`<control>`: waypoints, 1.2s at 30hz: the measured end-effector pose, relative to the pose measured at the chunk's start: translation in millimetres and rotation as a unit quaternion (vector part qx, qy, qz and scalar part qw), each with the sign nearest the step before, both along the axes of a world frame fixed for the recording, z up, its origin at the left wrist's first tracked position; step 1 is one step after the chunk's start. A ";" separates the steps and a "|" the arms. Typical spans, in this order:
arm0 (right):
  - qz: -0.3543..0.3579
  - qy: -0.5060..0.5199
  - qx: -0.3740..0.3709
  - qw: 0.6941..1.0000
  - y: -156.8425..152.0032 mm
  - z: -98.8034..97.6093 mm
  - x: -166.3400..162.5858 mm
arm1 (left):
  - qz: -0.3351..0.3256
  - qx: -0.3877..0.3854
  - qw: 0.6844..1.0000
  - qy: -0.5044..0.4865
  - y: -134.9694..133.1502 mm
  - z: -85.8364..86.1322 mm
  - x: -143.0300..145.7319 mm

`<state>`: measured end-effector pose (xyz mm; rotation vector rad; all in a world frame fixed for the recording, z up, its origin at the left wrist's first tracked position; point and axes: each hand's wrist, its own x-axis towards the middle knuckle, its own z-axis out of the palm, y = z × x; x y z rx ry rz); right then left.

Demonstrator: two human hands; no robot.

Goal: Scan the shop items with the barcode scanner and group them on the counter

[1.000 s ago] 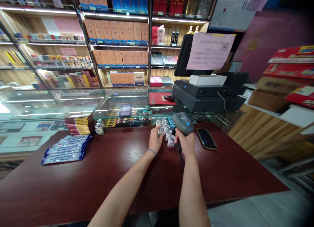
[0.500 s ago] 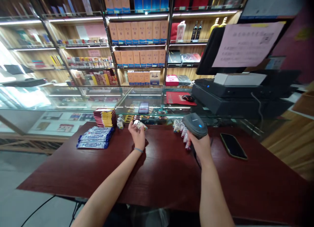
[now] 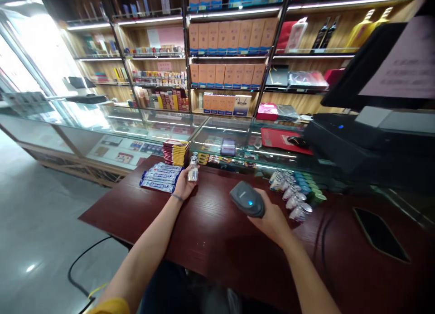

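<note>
My left hand point(image 3: 184, 185) is closed around a small clear bottle point(image 3: 192, 173) with a pale label, held upright near the counter's back edge. Just behind it shows the top of another small bottle point(image 3: 194, 156). In my right hand point(image 3: 273, 218) is a dark grey barcode scanner point(image 3: 247, 199) with a lit blue light, above the dark red wooden counter point(image 3: 210, 232) and angled toward the bottle. Left of my left hand lie blue-and-silver packets point(image 3: 159, 177), with a stack of red-and-yellow packs point(image 3: 176, 152) behind them.
Rows of small bottles point(image 3: 295, 200) with silver, teal and green lids stand right of the scanner. A phone point(image 3: 381, 234) lies at the far right. Behind the counter runs a glass display case point(image 3: 163, 126); a dark monitor point(image 3: 365, 65) and a mouse point(image 3: 298, 142) are at the back right.
The view has turned left. The bottle in my left hand, tilted before, is now upright. My right hand has brought the scanner leftward, away from the bottle rows, closer to the left hand.
</note>
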<state>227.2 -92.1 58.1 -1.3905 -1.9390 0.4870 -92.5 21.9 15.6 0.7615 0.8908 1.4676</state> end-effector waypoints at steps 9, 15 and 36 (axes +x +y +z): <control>0.113 -0.111 0.008 0.987 -11.0 -1.1 -31.8 | -0.010 -0.019 0.991 -0.131 3.0 -2.6 -3.2; 0.099 -0.163 0.014 0.982 -9.2 -2.1 -28.6 | -0.035 -0.015 0.981 -0.188 9.2 -11.5 -6.4; 0.082 -0.043 -0.017 0.996 -6.4 -1.8 -24.2 | 0.273 0.131 0.878 0.371 15.9 -28.5 -16.1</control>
